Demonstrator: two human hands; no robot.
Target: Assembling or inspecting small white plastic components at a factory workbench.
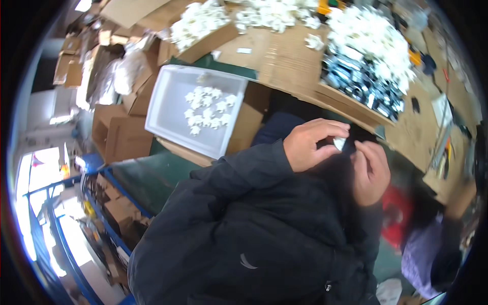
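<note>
My left hand (315, 145) pinches a small white plastic piece (339, 143) between thumb and fingers, in front of my chest. Just right of it, my right hand (371, 172) has its fingers curled and thumb drawn in; whatever they hold, if anything, is too small to make out. A gap separates the two hands. Beyond them, on the cardboard-covered bench, shiny metal fittings (351, 84) lie in a heap beside a large pile of white plastic parts (368, 38). To the left, a translucent white bin (169, 107) contains several similar white pieces (208, 109).
More white parts (199, 24) fill a cardboard tray at the far left of the bench (290, 63). Hand tools (445, 160) lie at the right. Cardboard boxes (124, 133) and a blue metal rack (66, 244) stand left. A person in a purple sleeve (422, 254) is close by on the right.
</note>
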